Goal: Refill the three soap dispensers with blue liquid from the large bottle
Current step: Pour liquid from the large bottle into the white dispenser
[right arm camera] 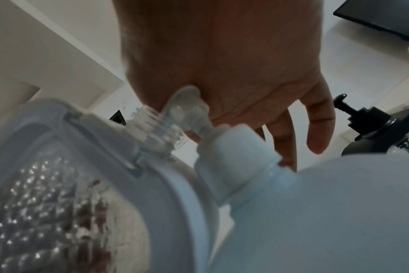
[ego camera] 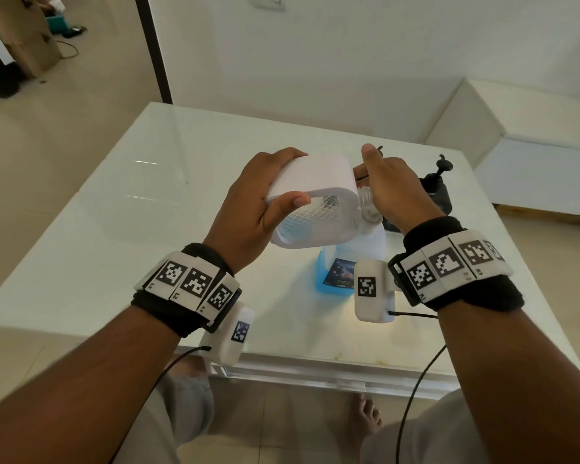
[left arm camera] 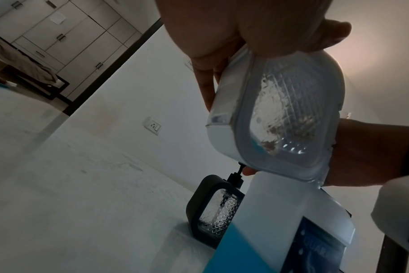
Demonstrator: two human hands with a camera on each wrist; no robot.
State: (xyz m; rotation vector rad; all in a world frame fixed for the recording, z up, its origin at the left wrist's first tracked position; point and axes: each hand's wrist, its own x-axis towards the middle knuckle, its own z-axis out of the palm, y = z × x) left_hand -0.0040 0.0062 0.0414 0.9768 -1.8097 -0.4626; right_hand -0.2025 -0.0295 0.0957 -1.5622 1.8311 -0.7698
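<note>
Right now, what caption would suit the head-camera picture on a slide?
Left hand tilts a white soap dispenser sideways above the blue-liquid bottle while the right hand works at its neck.

Your left hand (ego camera: 248, 202) holds a dispenser (ego camera: 315, 202) tilted above the large bottle (ego camera: 342, 272), which stands on the surface (ego camera: 148, 209) near you. Your right hand (ego camera: 395, 192) is at the dispenser's right end. Another dispenser (ego camera: 439, 192) stands farther right, behind the bottle.

white dispenser (ego camera: 315, 199) tilted above blue-filled bottle (ego camera: 337, 272)
</note>
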